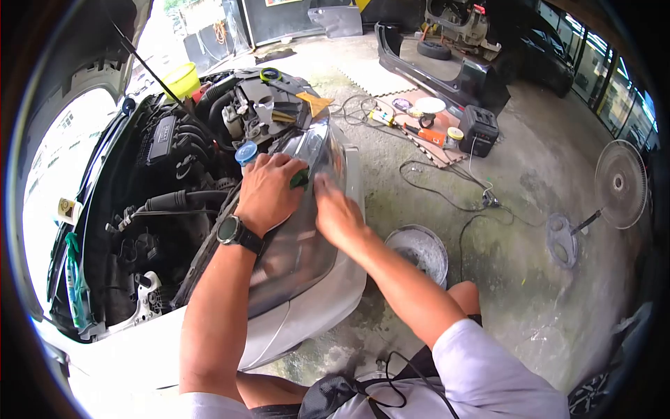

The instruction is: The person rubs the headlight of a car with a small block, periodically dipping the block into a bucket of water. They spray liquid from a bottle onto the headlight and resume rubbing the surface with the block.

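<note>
A car headlight with a hazy lens lies under both hands at the front corner of the white car. My left hand, a watch on its wrist, rests at the headlight's upper inner edge with fingers curled on a small dark green piece. What kind of thing the piece is I cannot tell. Just to the right, my right hand is over the lens, its fingers blurred by motion. A blue-capped reservoir stands right behind my left hand.
The engine bay is open under a propped hood. A yellow tub, a tape roll and a yellow spreader sit farther back. On the floor are a bucket, cables, a black power box and a fan.
</note>
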`<state>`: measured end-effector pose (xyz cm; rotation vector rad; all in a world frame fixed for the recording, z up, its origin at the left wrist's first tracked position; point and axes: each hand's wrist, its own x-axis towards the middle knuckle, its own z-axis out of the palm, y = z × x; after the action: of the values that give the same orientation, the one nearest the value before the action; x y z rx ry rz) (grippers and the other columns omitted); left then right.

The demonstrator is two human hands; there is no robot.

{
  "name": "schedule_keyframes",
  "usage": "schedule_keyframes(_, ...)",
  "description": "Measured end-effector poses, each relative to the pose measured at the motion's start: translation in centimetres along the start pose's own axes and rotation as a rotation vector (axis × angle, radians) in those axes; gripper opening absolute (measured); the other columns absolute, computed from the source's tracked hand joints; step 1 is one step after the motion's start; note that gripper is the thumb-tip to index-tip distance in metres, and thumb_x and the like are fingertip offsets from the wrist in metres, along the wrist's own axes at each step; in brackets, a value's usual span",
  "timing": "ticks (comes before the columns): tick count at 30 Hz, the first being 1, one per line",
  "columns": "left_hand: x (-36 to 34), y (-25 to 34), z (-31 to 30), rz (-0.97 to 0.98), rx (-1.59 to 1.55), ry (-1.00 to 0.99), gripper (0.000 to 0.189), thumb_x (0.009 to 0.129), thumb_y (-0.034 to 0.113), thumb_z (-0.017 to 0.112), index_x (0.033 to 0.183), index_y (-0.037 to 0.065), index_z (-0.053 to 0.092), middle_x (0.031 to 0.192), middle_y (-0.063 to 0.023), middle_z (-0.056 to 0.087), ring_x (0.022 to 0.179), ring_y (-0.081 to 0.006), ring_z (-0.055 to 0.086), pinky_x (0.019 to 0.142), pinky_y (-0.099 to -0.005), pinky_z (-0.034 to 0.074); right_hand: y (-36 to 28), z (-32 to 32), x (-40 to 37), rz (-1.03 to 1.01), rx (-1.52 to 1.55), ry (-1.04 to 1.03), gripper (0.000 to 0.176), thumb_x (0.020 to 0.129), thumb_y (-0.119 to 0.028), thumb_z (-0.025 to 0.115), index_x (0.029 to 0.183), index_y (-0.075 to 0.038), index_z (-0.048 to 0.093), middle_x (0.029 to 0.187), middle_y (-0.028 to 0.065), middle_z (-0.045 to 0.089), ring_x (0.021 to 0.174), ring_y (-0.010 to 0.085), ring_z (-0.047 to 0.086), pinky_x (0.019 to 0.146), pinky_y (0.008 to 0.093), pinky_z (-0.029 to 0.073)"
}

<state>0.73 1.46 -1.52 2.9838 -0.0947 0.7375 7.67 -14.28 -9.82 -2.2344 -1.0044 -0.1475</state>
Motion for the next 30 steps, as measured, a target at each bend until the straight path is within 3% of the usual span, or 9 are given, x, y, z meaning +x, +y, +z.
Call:
schedule_keyframes(2,-0.2,0.2,-0.1,0.002,0.006,0.007,0.042,0.08,0.02,0.078,0.121,0.017,0.076,0.124,-0.0074,0.072,0.116,-0.0349,0.064,0.103,-0.048,0.05,2.2,1.5,2.7,-0.025,-0.052,0.077,0.049,0.095,0.002,0.048,0.142,0.017,0.048,0.141,0.0347,0.058,0.128,0.0465,0.063,0.106,0.0461,0.056)
schedule_keyframes(4,-0.2,0.3,-0.4,-0.017,-0.006,0.003,0.041,0.08,0.019,0.078,0.121,0.017,0.076,0.123,-0.0072,0.072,0.115,-0.0344,0.064,0.102,-0.0475,0.05,0.1,-0.1,2.2,0.08,-0.064,-0.034,0.051,0.094,0.001,0.05,0.143,0.017,0.047,0.141,0.0352,0.058,0.127,0.0466,0.063,0.105,0.0467,0.057)
schedule_keyframes(10,-0.1,-0.1,0.1,-0.007,0.003,0.007,0.041,0.078,0.018,0.081,0.119,0.017,0.077,0.119,-0.0075,0.072,0.113,-0.0344,0.064,0.1,-0.0456,0.051,-1.0,0.5,-1.4,-0.11,-0.102,0.063,0.053,0.092,0.002,0.051,0.143,0.017,0.046,0.142,0.0386,0.057,0.122,0.0493,0.066,0.097,0.0496,0.06)
schedule_keyframes(14,0.1,0.0,-0.5,-0.028,-0.011,0.027,0.042,0.078,0.018,0.081,0.12,0.018,0.078,0.118,-0.008,0.072,0.114,-0.0342,0.063,0.1,-0.0459,0.052,-0.7,0.1,1.2,0.061,-0.117,-0.05,0.052,0.094,0.001,0.05,0.143,0.018,0.047,0.144,0.0393,0.055,0.119,0.0494,0.068,0.096,0.049,0.061)
schedule_keyframes(18,0.0,0.1,-0.5,-0.061,-0.012,0.004,0.037,0.081,0.02,0.076,0.117,0.019,0.079,0.115,-0.0091,0.071,0.118,-0.0321,0.062,0.1,-0.047,0.049,-2.5,0.4,-2.5,-0.108,-0.225,0.034,0.052,0.095,-0.001,0.05,0.144,0.018,0.046,0.145,0.0391,0.054,0.125,0.0501,0.064,0.099,0.0489,0.06)
schedule_keyframes(24,0.0,0.2,-0.5,-0.04,-0.011,0.025,0.036,0.079,0.02,0.076,0.116,0.018,0.08,0.112,-0.0093,0.071,0.115,-0.0324,0.062,0.099,-0.0459,0.049,-0.3,0.2,1.7,0.039,-0.177,-0.019,0.05,0.094,-0.002,0.053,0.14,0.019,0.05,0.137,0.0371,0.06,0.119,0.0461,0.069,0.098,0.0469,0.06)
schedule_keyframes(26,0.2,0.2,-0.6,-0.043,-0.008,0.031,0.037,0.079,0.02,0.076,0.115,0.018,0.08,0.112,-0.0091,0.071,0.114,-0.0325,0.062,0.099,-0.046,0.049,-2.3,-0.6,-0.7,0.009,-0.214,-0.062,0.052,0.092,-0.002,0.056,0.139,0.02,0.051,0.136,0.0384,0.06,0.118,0.0468,0.069,0.094,0.0468,0.062)
schedule_keyframes(28,0.0,0.1,-0.4,-0.041,-0.003,0.015,0.038,0.078,0.02,0.076,0.115,0.018,0.08,0.112,-0.0089,0.071,0.114,-0.0326,0.062,0.099,-0.0463,0.049,-2.8,0.6,-2.6,-0.175,-0.316,0.116,0.053,0.091,0.0,0.055,0.14,0.019,0.049,0.136,0.0361,0.06,0.116,0.0459,0.07,0.083,0.0449,0.065)
schedule_keyframes(30,-0.2,-0.1,0.0,-0.033,-0.006,0.005,0.038,0.078,0.019,0.076,0.116,0.018,0.08,0.112,-0.0088,0.07,0.114,-0.0325,0.062,0.099,-0.0462,0.049,-2.2,-0.4,-1.6,-0.103,-0.166,0.041,0.049,0.092,0.001,0.054,0.138,0.018,0.051,0.136,0.0346,0.061,0.116,0.0448,0.07,0.086,0.0465,0.064)
